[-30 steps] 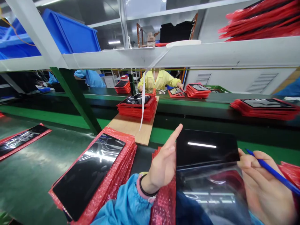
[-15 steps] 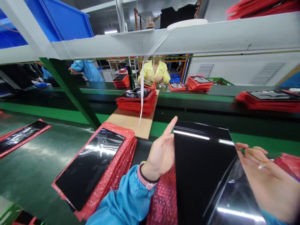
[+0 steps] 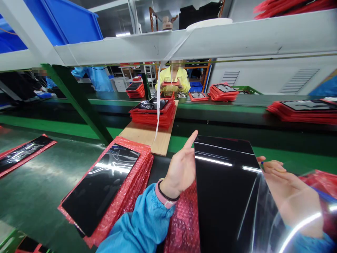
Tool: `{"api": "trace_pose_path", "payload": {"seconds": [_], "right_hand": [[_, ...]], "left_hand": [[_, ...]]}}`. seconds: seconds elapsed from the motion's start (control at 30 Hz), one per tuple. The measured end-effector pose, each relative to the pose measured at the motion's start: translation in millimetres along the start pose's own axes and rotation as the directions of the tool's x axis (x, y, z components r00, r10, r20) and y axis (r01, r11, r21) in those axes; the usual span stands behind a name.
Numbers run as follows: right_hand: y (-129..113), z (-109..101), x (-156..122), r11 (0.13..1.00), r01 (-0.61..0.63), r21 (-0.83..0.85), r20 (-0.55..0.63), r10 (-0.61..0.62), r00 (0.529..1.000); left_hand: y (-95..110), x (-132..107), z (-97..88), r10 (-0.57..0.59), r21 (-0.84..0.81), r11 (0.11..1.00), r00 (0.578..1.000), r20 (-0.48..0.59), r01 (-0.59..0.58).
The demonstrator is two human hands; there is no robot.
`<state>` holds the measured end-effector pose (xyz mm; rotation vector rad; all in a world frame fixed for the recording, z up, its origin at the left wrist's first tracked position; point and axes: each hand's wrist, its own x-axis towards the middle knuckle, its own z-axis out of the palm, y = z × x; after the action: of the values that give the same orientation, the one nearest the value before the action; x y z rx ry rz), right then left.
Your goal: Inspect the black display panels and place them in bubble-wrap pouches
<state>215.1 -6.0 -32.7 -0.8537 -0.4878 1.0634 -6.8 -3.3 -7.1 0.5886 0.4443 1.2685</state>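
Note:
A glossy black screen panel [image 3: 223, 189] stands tilted up before me, reflecting the ceiling lights. My left hand [image 3: 181, 172] grips its left edge, the index finger stretched upward along the side and the other fingers hidden behind. Clear protective film [image 3: 273, 214] bulges away from the panel's lower right part, with a bright curved reflection. Beyond the right edge, my right hand [image 3: 292, 193] is closed with bent fingers at the film, partly seen through it. Under the panel lies red bubble wrap [image 3: 183, 218].
Left of my arm, another black screen [image 3: 105, 186] lies on a stack of red bubble-wrap sleeves [image 3: 139, 182]. A wooden board [image 3: 160, 142] carries more red sleeves [image 3: 155, 114]. A white strip [image 3: 158, 105] hangs from the overhead shelf [image 3: 237, 44]. A person in yellow [image 3: 173, 77] works opposite.
The clear film has spread farther right, across my right hand and wrist. My right hand has shifted slightly left. The left hand keeps its grip. The person opposite now lifts a red item.

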Motion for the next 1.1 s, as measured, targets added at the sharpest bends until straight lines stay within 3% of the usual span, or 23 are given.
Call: {"api": "trace_pose_path", "payload": {"seconds": [0.2,0.4,0.47,0.57,0.7,0.77,0.9,1.0,1.1], "right_hand": [[1,11,-8,0.99,-0.023,-0.137,-0.093,0.01,0.996],[3,18,-17,0.941,0.145,-0.305,0.067,-0.13,0.989],[6,15,-16,0.934,0.128,-0.334,0.07,-0.111,0.991],[17,4,-12,0.936,0.037,-0.35,0.077,-0.011,0.997],[44,-15,-3,0.945,-0.021,-0.327,0.075,0.048,0.996],[62,-24,-1,0.943,-0.036,-0.331,0.057,0.058,0.997],[98,-36,-2,0.934,-0.052,-0.353,0.069,0.082,0.994],[119,-42,-8,0.931,-0.038,-0.364,0.108,0.083,0.991],[133,-47,-13,0.927,0.012,-0.374,0.144,0.045,0.989]], "left_hand": [[0,0,-0.3,0.012,0.049,0.999,1.0,0.012,-0.013],[-4,1,-3.3,0.018,0.013,1.0,0.998,0.066,-0.019],[-8,3,-5.4,0.006,0.004,1.0,0.997,0.079,-0.007],[-15,7,-11.8,0.045,0.077,0.996,0.999,0.002,-0.045],[-23,0,-34.9,0.054,0.156,0.987,0.983,-0.174,-0.027],[-25,-14,-54.2,0.045,0.191,0.982,0.966,-0.254,0.005],[-32,-51,-96.2,0.138,0.349,0.937,0.925,-0.354,-0.007],[-39,-72,-116.4,0.033,0.362,0.923,0.914,-0.405,0.128],[-44,-81,-123.8,-0.097,0.335,0.903,0.888,-0.449,0.268]]}}
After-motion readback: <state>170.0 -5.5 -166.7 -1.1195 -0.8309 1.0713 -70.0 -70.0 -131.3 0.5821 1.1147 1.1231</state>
